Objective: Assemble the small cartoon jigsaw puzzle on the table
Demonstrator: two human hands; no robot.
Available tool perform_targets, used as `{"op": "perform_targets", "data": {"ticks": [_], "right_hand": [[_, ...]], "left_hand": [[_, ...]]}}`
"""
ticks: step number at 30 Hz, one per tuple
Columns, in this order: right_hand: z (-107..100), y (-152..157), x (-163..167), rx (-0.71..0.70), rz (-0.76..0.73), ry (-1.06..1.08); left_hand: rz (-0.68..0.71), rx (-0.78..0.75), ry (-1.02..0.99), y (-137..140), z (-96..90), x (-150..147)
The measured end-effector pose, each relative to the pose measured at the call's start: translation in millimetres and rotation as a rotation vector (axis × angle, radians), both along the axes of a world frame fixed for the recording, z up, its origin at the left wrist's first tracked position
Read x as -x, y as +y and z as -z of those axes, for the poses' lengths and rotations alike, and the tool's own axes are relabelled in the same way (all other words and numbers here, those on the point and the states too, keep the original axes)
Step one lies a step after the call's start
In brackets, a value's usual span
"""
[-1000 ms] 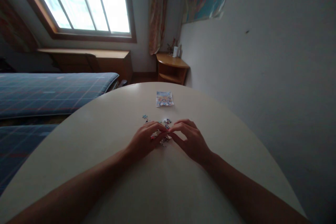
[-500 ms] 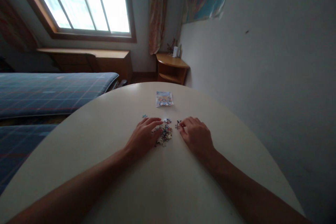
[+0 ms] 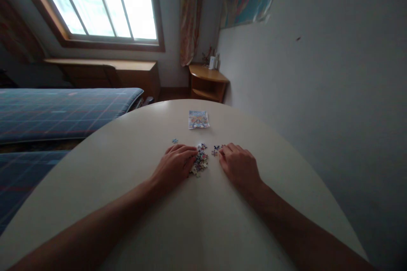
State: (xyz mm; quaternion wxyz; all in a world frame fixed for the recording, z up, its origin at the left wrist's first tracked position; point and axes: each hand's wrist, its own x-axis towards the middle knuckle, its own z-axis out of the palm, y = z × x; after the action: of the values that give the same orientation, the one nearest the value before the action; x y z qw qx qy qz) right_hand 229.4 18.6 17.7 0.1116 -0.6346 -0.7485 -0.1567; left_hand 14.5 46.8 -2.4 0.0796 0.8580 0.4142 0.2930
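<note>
A small heap of jigsaw puzzle pieces [image 3: 201,161] lies on the white table between my hands. My left hand [image 3: 174,162] rests at the heap's left side, covering part of it. Its fingers are bent and drawn in toward the thumb; what they grip, if anything, is hidden. To the right of the heap, a few separate puzzle pieces [image 3: 215,151] lie at the fingertips of my right hand [image 3: 238,163]. The thumb and forefinger there are closed together, and anything between them is too small to make out. One light blue piece [image 3: 175,140] lies apart beyond my left hand.
The round white table [image 3: 197,220] reaches close to the wall on the right. Toward its far edge lies a flat printed picture packet [image 3: 199,120]. A plaid mattress [image 3: 63,110] is at the left, and a wooden corner shelf [image 3: 208,74] stands behind the table.
My left fingers have come closer to the thumb over the heap. My right hand has shifted slightly right, showing more of the pieces at its fingertips.
</note>
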Motion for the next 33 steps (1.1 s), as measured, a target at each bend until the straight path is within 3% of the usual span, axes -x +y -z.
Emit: {"op": "perform_targets", "data": {"ticks": [9, 18, 25, 33], "right_hand": [[1.1, -0.4, 1.7, 0.01, -0.013, 0.072], [2.7, -2.8, 10.1, 0.089, -0.453, 0.235], [2.8, -2.7, 9.1, 0.095, -0.486, 0.293], [3.2, -3.2, 10.6, 0.095, -0.506, 0.313]], "left_hand": [[-0.032, -0.009, -0.012, 1.2, 1.7, 0.5], [-0.051, 0.0, 0.015, -0.7, -1.5, -1.4], [-0.058, -0.02, 0.009, -0.9, -2.6, -0.9], [-0.204, -0.017, -0.046, -0.8, -6.1, 1.1]]}}
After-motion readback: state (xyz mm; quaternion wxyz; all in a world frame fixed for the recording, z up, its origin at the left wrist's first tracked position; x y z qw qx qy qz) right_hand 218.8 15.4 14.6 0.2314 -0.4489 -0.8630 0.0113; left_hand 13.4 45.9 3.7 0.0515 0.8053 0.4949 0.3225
